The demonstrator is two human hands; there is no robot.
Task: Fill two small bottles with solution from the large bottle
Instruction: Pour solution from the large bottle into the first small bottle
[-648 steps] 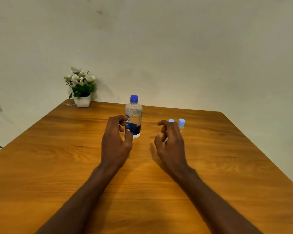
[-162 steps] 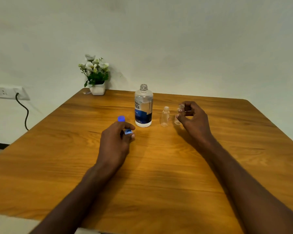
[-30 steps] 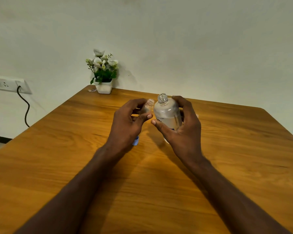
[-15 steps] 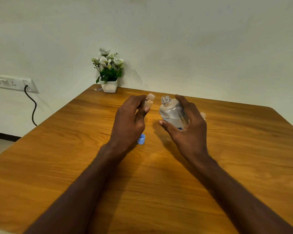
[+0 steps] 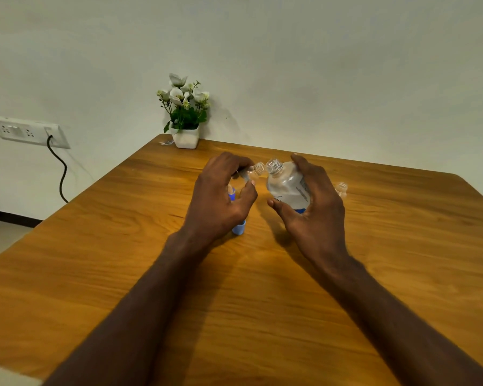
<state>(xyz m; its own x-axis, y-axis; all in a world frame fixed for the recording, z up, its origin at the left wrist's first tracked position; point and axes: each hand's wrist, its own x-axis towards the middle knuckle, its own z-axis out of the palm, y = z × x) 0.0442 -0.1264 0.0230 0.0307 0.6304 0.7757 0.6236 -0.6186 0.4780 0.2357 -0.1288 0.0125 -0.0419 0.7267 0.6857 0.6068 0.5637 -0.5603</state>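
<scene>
My right hand [image 5: 313,210] grips the large clear bottle [image 5: 286,186], uncapped and tilted left above the wooden table [image 5: 123,246]. My left hand [image 5: 218,201] pinches a small clear bottle [image 5: 254,171], tilted right, its open mouth almost touching the large bottle's mouth. The second small bottle [image 5: 341,189] stands uncapped on the table just behind my right hand, mostly hidden. A blue cap [image 5: 239,227] lies on the table under my left hand; another blue cap [image 5: 232,195] shows between my left fingers and thumb.
A white pot of flowers [image 5: 185,118] stands at the table's far left corner. A wall socket strip [image 5: 25,132] with a black cable is on the left wall. The table's left edge runs diagonally toward the near left.
Both hands lowered slightly and brought the two bottle mouths close together; the large bottle tilted further left toward the small one. The view shifted a little to the left.
</scene>
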